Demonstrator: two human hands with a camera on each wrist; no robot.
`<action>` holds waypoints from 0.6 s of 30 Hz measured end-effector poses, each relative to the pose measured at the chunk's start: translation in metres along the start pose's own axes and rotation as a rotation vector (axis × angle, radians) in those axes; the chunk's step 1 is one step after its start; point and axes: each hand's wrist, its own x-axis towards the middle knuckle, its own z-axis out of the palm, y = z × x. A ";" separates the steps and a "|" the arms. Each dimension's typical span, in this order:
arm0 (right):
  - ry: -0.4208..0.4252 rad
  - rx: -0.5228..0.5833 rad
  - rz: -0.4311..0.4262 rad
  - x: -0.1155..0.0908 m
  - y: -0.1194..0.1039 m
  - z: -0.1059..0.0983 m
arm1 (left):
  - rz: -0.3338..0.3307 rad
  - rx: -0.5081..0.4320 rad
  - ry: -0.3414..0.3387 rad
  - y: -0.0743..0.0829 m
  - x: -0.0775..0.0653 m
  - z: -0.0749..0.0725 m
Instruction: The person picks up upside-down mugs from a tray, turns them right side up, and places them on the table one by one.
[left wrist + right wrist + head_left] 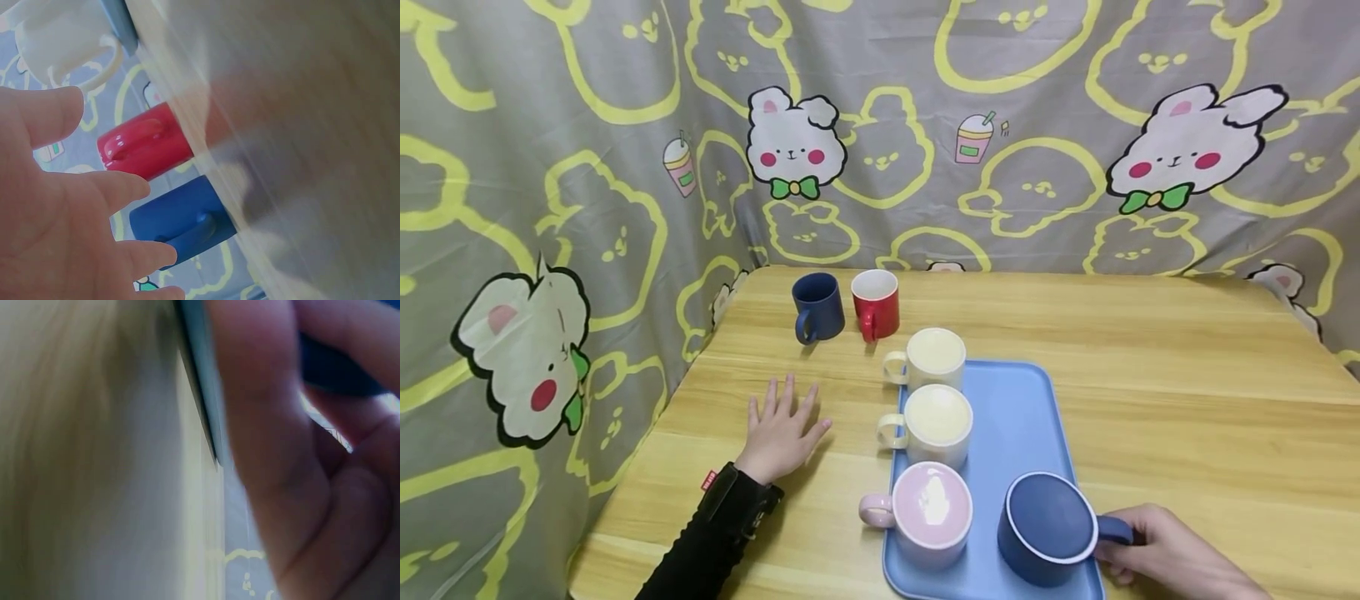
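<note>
My right hand [1157,550] grips the handle of a dark blue mug [1051,527], with fingers curled round it. This mug is at the near right of the blue tray [1011,408], its flat, pale-ringed base upward. A pink mug [931,517] and two cream mugs [938,423] line the tray's left side, also bottom up, handles pointing left. Left of the tray, my left hand [778,442] is palm down over the table with its fingers spread, holding nothing. In the right wrist view, fingers [269,425] hide most of the blue mug.
Toward the back left, a second dark blue mug [817,306] and a red mug [877,306] with a white inside stand upright side by side. The wooden table [1210,392] ends at a patterned grey curtain [887,50] behind and on the left.
</note>
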 end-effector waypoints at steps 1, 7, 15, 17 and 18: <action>0.009 -0.002 -0.009 0.000 0.000 0.000 | -0.002 0.000 -0.005 0.000 0.000 0.000; 0.147 -0.152 -0.109 0.003 -0.005 0.003 | -0.008 -0.007 -0.013 0.000 0.000 0.001; 0.472 -0.482 -0.061 0.002 -0.040 0.008 | -0.004 -0.015 -0.018 0.001 0.000 0.001; 0.504 -0.576 -0.023 0.001 -0.052 0.006 | 0.001 -0.019 -0.010 0.003 0.001 0.001; 0.522 -0.626 0.002 0.000 -0.058 0.005 | 0.006 -0.020 -0.004 0.004 0.001 0.000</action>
